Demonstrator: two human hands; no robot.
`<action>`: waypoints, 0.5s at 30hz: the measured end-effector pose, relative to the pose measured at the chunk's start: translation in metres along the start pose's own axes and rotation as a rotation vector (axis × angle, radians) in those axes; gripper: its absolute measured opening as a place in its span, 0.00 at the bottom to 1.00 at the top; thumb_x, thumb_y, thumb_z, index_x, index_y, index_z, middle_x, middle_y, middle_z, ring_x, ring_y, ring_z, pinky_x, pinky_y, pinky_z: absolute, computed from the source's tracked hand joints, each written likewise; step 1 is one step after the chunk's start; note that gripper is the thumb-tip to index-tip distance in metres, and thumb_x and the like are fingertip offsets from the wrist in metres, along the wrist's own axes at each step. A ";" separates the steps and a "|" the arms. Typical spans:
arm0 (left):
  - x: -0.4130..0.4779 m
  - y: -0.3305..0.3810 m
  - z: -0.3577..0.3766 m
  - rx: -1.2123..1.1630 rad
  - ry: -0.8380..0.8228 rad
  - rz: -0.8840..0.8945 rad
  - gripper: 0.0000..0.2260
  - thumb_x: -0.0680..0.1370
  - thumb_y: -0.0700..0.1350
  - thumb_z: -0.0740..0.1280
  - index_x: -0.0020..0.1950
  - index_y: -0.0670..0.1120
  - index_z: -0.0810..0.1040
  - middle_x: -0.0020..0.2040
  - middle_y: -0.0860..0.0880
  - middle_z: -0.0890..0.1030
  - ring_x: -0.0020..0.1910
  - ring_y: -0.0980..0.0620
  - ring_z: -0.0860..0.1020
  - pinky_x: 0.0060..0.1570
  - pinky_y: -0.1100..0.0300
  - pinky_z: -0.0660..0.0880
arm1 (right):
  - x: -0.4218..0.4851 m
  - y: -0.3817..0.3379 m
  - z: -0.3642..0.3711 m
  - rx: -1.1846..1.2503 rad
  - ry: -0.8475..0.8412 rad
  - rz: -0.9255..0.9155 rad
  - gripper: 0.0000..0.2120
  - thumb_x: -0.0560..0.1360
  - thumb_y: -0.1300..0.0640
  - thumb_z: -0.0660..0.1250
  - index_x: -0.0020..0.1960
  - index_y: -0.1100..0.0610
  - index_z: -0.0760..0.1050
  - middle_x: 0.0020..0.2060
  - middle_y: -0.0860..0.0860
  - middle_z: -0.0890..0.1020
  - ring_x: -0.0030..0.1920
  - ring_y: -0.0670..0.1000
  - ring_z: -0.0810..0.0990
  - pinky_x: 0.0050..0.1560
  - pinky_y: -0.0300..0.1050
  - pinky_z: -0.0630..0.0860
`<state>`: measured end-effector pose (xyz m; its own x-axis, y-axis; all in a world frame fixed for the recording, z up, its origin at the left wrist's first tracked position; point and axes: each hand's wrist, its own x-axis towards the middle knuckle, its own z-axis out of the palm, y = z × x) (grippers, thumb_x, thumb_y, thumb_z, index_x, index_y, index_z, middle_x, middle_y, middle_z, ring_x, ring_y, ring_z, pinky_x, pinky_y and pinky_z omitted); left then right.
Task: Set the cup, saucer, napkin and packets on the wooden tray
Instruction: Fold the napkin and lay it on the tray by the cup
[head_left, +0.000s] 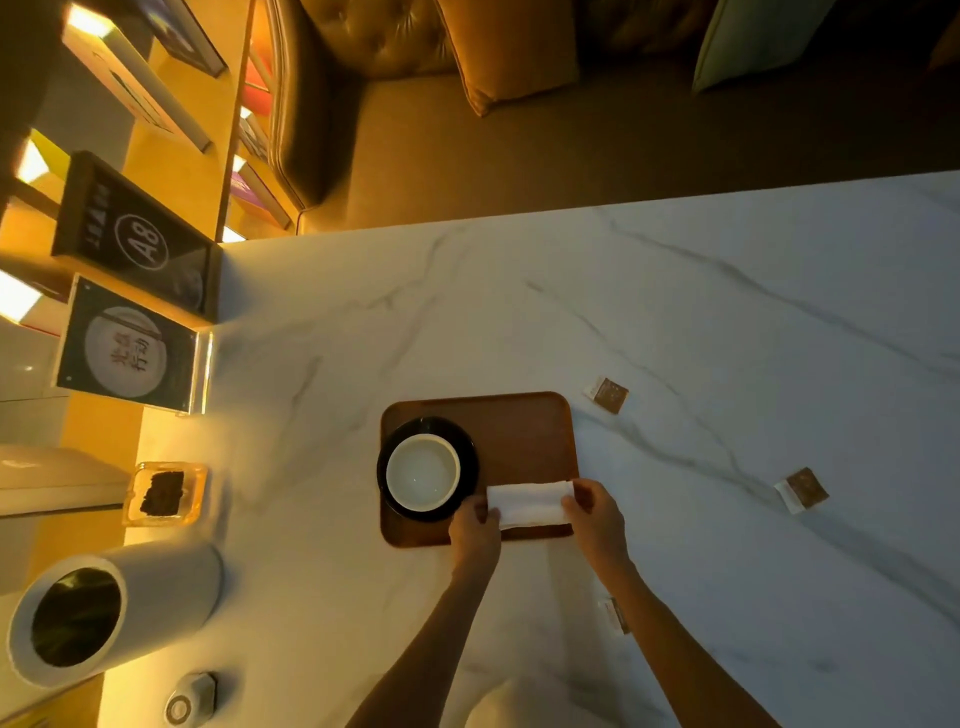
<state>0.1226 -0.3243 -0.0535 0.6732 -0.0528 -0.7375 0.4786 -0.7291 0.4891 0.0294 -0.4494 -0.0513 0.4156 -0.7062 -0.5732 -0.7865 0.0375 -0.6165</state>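
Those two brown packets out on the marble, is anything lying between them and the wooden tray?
Nothing visible: only bare marble lies between the farther packet, the nearer packet and the tray. The tray's far right part is bare.

Marble table (519, 312) — bears wooden tray (519, 436) at ctr; far packet (607, 395), mid packet (802, 489), near packet (615, 616) to R; canister (156, 587) & glass dish (165, 493) at L.

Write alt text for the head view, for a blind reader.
The left hand and right hand hold a white napkin by its ends at the near edge of a wooden tray. A white cup sits on a dark saucer on the tray's left side. Three packets lie off the tray on the marble table.
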 end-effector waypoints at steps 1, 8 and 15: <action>0.002 -0.001 0.000 0.004 0.011 -0.001 0.15 0.80 0.40 0.66 0.66 0.42 0.74 0.62 0.44 0.79 0.60 0.46 0.77 0.61 0.53 0.75 | 0.000 0.000 0.002 -0.027 0.009 -0.013 0.16 0.77 0.58 0.66 0.63 0.62 0.74 0.57 0.60 0.80 0.57 0.58 0.79 0.56 0.52 0.80; -0.007 -0.012 0.005 0.019 0.122 0.117 0.10 0.81 0.41 0.64 0.62 0.43 0.75 0.58 0.45 0.78 0.59 0.46 0.77 0.57 0.55 0.75 | -0.006 0.006 0.008 -0.125 0.032 -0.048 0.17 0.78 0.52 0.64 0.64 0.59 0.72 0.58 0.57 0.79 0.57 0.56 0.79 0.56 0.48 0.79; -0.029 -0.037 0.005 0.691 0.068 0.570 0.28 0.78 0.42 0.63 0.77 0.45 0.61 0.78 0.41 0.60 0.77 0.40 0.59 0.75 0.45 0.60 | -0.023 0.023 0.005 -0.510 0.093 -0.450 0.22 0.77 0.51 0.63 0.69 0.58 0.70 0.66 0.57 0.75 0.65 0.57 0.75 0.58 0.50 0.79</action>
<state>0.0828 -0.2997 -0.0527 0.7475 -0.5076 -0.4285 -0.3695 -0.8537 0.3669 0.0039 -0.4286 -0.0555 0.7294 -0.6334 -0.2583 -0.6726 -0.5953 -0.4396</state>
